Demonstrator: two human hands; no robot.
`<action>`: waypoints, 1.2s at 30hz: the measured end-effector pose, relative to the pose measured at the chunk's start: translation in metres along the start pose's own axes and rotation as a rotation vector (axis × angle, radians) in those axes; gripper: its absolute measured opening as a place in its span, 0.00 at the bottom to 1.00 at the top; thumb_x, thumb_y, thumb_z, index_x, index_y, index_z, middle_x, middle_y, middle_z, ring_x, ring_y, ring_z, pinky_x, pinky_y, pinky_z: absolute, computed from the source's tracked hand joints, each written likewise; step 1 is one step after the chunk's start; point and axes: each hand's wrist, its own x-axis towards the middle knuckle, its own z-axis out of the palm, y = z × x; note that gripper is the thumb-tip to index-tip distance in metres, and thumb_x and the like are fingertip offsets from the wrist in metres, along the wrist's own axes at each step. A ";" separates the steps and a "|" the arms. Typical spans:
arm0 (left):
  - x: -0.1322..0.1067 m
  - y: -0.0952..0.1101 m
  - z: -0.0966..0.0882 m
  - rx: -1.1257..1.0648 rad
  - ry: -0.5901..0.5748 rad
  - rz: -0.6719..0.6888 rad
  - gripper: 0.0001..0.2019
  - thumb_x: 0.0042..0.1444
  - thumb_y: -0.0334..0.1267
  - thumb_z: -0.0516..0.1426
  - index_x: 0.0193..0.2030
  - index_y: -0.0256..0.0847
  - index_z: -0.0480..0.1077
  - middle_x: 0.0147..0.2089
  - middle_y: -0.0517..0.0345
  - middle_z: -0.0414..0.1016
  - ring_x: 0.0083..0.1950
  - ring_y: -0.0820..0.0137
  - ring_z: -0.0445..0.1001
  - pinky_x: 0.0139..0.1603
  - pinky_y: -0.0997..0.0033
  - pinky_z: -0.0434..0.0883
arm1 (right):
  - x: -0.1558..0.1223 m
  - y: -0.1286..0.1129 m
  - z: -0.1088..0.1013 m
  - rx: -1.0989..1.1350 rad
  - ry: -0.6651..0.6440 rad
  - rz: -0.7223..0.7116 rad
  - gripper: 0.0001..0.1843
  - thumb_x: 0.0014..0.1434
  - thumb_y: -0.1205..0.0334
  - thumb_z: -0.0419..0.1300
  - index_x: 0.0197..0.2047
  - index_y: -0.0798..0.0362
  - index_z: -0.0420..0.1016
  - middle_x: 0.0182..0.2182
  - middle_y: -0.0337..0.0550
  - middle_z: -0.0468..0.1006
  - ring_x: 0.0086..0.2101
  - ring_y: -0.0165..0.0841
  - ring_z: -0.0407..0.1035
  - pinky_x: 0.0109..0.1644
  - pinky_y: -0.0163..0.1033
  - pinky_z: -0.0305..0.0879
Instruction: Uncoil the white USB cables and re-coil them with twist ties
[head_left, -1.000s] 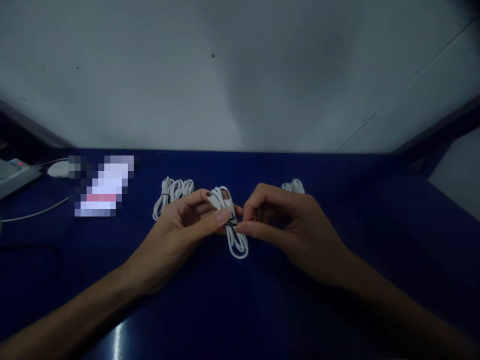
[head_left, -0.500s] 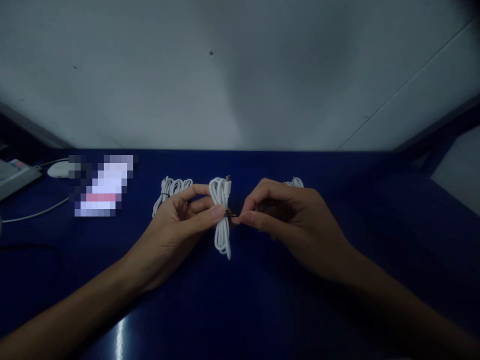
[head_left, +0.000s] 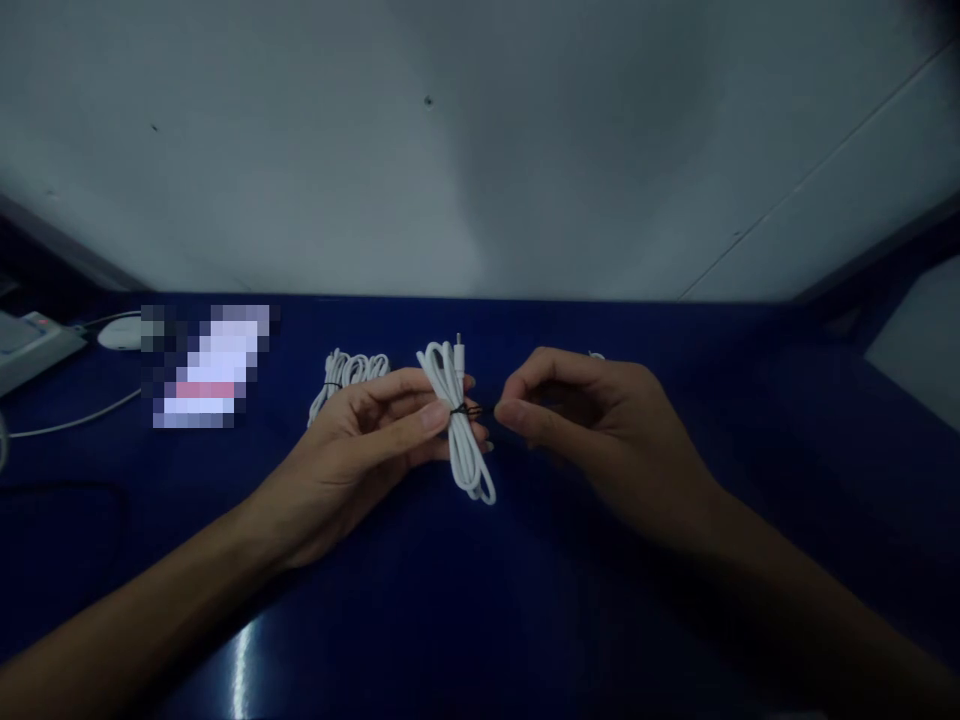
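Observation:
My left hand (head_left: 367,435) pinches a coiled white cable (head_left: 459,425) at its middle, where a thin black tie (head_left: 463,409) wraps it. The bundle stands roughly upright above the blue table (head_left: 480,600), a plug tip sticking up at its top. My right hand (head_left: 592,420) is just right of the bundle with thumb and forefinger pinched together at the end of the black tie. A second tied white cable bundle (head_left: 346,375) lies on the table behind my left hand. A small part of another white cable (head_left: 596,354) peeks out behind my right hand.
A blurred-out patch (head_left: 208,365) lies at the left of the table. Further left are a white mouse (head_left: 118,333) with its cord and a grey device (head_left: 30,345). A pale wall (head_left: 480,150) rises right behind the table's far edge.
The bundle has turned in my left hand, its lower loops swinging right. My right hand has drawn slightly right, away from the coil, still pinching at the tie.

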 end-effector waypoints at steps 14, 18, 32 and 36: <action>-0.006 0.002 0.010 0.525 0.318 0.361 0.09 0.64 0.34 0.73 0.49 0.45 0.83 0.46 0.59 0.87 0.47 0.68 0.85 0.52 0.73 0.82 | 0.000 -0.006 -0.008 0.094 -0.076 0.317 0.15 0.67 0.57 0.74 0.29 0.52 0.80 0.21 0.34 0.78 0.18 0.23 0.65 0.20 0.28 0.57; -0.009 -0.004 0.009 0.630 0.337 0.463 0.13 0.64 0.34 0.73 0.52 0.50 0.82 0.50 0.61 0.86 0.51 0.65 0.85 0.58 0.67 0.81 | -0.002 -0.007 -0.010 0.215 -0.136 0.405 0.19 0.67 0.57 0.74 0.27 0.53 0.77 0.19 0.33 0.75 0.16 0.21 0.59 0.18 0.28 0.51; -0.008 -0.002 0.009 0.503 0.214 0.417 0.11 0.63 0.29 0.72 0.46 0.44 0.77 0.49 0.56 0.87 0.49 0.64 0.87 0.54 0.66 0.83 | 0.003 0.001 -0.012 0.118 -0.045 0.308 0.13 0.68 0.52 0.73 0.35 0.50 0.83 0.22 0.33 0.75 0.22 0.24 0.66 0.24 0.28 0.61; -0.006 0.003 0.007 0.507 0.240 0.385 0.12 0.58 0.29 0.75 0.43 0.42 0.79 0.44 0.56 0.88 0.45 0.66 0.87 0.50 0.69 0.84 | 0.000 -0.004 -0.013 0.027 -0.069 0.249 0.11 0.70 0.50 0.72 0.39 0.48 0.85 0.28 0.35 0.79 0.27 0.26 0.71 0.29 0.29 0.67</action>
